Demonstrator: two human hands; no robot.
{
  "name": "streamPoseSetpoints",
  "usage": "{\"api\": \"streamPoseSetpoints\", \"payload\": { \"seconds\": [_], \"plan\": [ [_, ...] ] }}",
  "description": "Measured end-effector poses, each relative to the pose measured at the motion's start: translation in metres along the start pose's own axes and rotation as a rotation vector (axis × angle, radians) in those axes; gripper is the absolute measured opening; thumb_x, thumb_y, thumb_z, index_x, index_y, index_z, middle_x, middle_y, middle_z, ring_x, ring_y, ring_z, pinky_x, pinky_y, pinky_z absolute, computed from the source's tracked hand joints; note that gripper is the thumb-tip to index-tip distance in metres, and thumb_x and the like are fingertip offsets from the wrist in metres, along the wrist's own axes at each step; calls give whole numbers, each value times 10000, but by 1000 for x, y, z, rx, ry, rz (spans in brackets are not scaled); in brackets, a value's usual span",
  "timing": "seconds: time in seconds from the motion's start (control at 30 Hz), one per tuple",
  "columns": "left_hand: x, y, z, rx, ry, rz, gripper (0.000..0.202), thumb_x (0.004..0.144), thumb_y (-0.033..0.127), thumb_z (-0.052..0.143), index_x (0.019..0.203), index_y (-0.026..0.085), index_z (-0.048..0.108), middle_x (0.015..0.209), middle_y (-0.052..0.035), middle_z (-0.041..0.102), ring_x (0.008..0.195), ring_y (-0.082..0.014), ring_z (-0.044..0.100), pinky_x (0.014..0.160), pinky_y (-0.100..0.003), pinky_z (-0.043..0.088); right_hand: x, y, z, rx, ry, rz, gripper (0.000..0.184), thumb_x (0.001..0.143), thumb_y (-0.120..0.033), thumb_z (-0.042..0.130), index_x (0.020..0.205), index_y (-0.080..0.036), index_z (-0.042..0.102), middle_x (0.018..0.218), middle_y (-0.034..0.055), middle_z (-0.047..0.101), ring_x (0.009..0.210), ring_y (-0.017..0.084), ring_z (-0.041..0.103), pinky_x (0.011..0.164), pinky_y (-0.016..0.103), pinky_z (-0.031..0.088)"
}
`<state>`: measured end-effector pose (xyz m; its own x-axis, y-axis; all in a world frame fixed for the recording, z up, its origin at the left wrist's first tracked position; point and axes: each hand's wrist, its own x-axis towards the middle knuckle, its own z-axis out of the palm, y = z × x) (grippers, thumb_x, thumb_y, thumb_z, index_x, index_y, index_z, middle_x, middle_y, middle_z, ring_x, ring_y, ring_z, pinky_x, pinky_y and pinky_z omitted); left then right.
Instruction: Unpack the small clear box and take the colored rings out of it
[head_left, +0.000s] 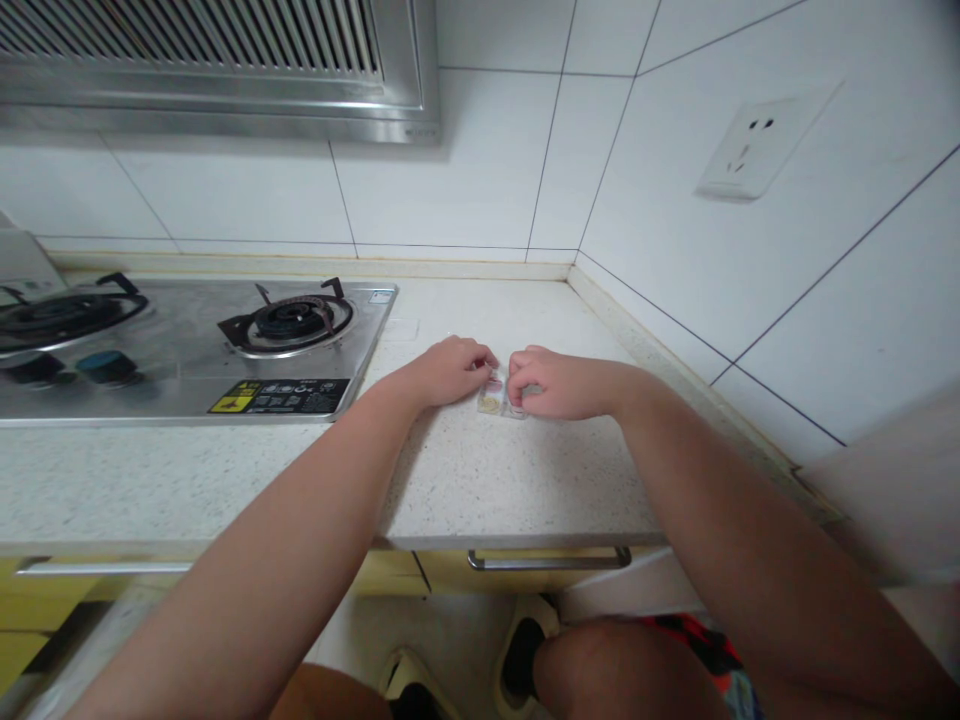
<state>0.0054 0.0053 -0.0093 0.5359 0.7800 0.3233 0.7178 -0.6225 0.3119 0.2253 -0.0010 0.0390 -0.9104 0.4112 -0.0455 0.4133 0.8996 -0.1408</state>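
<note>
The person's 2 bare hands meet at the middle of the pale speckled surface (480,470), with both forearms reaching in from the near edge. The left hand (454,370) and the right hand (559,385) lie knuckles up, almost touching each other. Between them sits a small packet (493,400), flat on the surface just right of the gas stove (187,355). Each hand's grip is closed on it: the left fingertips pinch its left edge and the right fingertips pinch its right edge. The packet looks clear, with a pinkish and a yellowish round shape showing through, but it is too small to tell what these are. On the steel stove, the right burner (294,320) stands near the left hand. 2 dark knobs (105,366) and a yellow and black label (281,396) sit along its front edge. A steel range hood (225,70) hangs over the stove, and a white socket (757,145) is set in the tiled wall to the right. Below the surface's edge a metal drawer handle (550,560) runs across a yellow front. Under it the person's knee and a pale slipper (525,640) show on the floor.
</note>
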Motion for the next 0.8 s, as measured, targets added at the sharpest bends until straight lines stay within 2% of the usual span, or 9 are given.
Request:
{"api": "streamPoseSetpoints", "payload": {
  "seconds": [0.17, 0.4, 0.6, 0.8],
  "plan": [
    [-1, 4, -2, 3, -15, -6, 313, 869, 256, 500, 1056, 140, 723, 990, -98, 681, 895, -183, 600, 843, -318, 453, 0, 1, 0, 31, 28, -12, 201, 821, -135, 528, 834, -160, 727, 912, 89, 562, 940, 204, 505, 926, 358, 371],
    [-1, 4, -4, 8, -30, -13, 318, 880, 290, 501, 1055, 143, 723, 999, -106, 678, 906, -190, 597, 864, -336, 452, -3, 7, 1, 95, 100, -41, 300, 822, -120, 516, 911, -230, 781, 929, 79, 556, 934, 192, 507, 933, 352, 375],
    [0, 4, -4, 8, -32, -12, 316, 883, 304, 517, 1064, 145, 721, 1009, -105, 676, 925, -193, 594, 870, -333, 449, -5, 6, 0, -13, 128, -23, 227, 845, -178, 548, 805, -215, 768, 885, 81, 563, 891, 203, 498, 898, 367, 373],
    [0, 3, -2, 9, -26, -13, 316, 886, 301, 507, 1055, 142, 722, 992, -103, 676, 898, -187, 594, 853, -326, 451, -3, 4, 2, -62, 151, -24, 242, 832, -169, 537, 838, -230, 771, 874, 72, 563, 875, 197, 494, 869, 358, 376]
  ]
}}
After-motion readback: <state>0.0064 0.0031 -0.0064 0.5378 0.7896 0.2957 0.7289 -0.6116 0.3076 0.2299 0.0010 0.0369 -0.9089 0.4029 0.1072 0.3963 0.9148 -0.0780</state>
